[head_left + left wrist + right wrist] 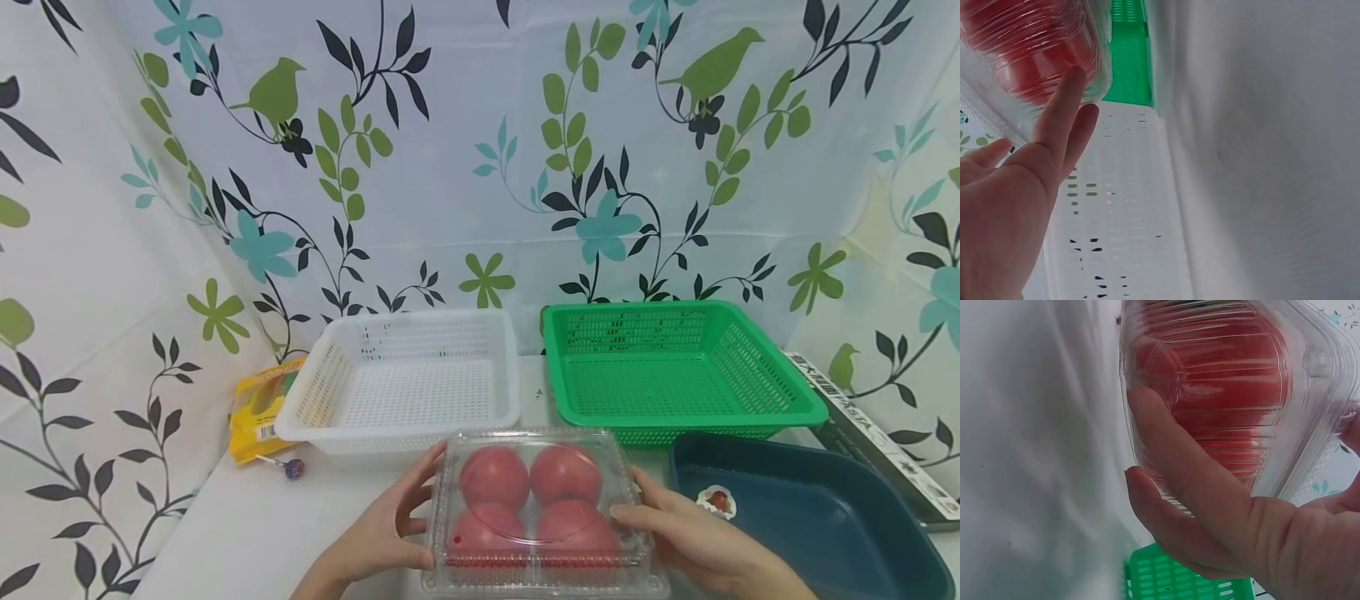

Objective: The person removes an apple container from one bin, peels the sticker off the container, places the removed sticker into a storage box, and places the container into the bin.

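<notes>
A clear plastic clamshell box (pixel 536 575) is held between my two hands, in front of the baskets. Several round, pinkish-red fruits that look like tomatoes (pixel 495 477) show through its lid, which is closed. My left hand (pixel 382 533) grips the box's left side, thumb near the front corner and fingers farther back. On the opposite side my right hand (pixel 693 533) holds on, its thumb over the lid's edge. Both wrist views show fingers reaching beneath the box, against the ribbed plastic (pixel 1229 419). The box appears raised off the white table (pixel 1260 162).
Behind the box stand a white basket (pixel 401 435) and a green basket (pixel 686 408). A dark blue tray (pixel 810 508) at right holds a small red-and-white item (pixel 717 502). At left lie a yellow packet (pixel 251 417) and a lollipop (pixel 293 468). A long black box (pixel 877 433) sits far right.
</notes>
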`<state>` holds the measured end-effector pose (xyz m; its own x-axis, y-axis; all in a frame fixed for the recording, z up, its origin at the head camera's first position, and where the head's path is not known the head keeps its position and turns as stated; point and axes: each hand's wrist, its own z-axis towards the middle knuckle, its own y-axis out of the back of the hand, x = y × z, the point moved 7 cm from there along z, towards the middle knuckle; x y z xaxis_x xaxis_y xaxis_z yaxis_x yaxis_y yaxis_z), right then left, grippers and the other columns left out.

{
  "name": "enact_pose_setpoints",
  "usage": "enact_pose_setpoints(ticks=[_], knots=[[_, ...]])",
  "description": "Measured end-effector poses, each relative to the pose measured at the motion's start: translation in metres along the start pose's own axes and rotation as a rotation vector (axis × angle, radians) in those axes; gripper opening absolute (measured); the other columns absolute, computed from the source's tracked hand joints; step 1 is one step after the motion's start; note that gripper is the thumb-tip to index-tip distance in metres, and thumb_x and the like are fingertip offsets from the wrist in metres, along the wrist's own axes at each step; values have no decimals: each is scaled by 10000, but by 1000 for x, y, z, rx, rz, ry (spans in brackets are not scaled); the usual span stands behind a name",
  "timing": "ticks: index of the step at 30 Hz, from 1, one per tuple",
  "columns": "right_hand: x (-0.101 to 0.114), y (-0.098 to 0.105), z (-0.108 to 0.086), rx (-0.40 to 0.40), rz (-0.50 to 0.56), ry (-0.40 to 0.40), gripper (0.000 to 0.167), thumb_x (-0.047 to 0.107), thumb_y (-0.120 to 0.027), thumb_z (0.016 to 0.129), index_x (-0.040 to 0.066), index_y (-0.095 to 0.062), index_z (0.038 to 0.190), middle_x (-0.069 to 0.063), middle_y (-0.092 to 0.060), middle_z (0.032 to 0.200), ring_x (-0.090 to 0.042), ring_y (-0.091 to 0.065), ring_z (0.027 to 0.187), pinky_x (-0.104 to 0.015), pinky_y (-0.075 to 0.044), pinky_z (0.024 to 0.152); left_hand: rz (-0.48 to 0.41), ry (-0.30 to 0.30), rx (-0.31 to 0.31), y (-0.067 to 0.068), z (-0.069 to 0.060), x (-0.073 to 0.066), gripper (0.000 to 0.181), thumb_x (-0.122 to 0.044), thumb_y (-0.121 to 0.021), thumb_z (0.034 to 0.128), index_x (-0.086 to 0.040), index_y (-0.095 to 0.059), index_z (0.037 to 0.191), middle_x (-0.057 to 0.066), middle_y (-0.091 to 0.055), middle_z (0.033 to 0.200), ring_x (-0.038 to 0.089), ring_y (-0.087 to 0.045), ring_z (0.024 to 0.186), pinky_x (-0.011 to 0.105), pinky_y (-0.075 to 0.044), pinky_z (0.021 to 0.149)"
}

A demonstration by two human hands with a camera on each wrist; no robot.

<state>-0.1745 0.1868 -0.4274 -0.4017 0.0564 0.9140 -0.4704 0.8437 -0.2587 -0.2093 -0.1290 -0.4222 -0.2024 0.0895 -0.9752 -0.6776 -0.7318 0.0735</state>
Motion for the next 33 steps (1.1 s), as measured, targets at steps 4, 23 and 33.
enact_pose_setpoints(ticks=[4,23,33], knots=[[4,-1,-3,21,11,17,843,257,-455,1073,48,199,1562,-321,25,1581,-342,-448,1289,-483,-501,982,21,-50,-11,-1,0,-8,1076,-302,-846,841,-203,-130,1638,283,-126,1624,528,-317,1388,459,-524,975],[16,-4,-4,110,49,181,733,231,-382,1104,188,152,1604,-227,19,1618,-252,-503,1286,-485,-479,1018,-162,-126,-53,0,1,-24,1000,-308,-783,903,-153,-118,1634,272,-60,1643,247,-344,1431,517,-492,984],[23,-4,-1,-29,19,172,755,227,-440,1083,161,86,1620,-117,-402,1463,-279,-582,1185,-491,-527,941,-126,-169,-67,-2,3,-32,988,-271,-783,903,-118,-130,1628,297,-96,1629,200,-329,1441,479,-494,995]])
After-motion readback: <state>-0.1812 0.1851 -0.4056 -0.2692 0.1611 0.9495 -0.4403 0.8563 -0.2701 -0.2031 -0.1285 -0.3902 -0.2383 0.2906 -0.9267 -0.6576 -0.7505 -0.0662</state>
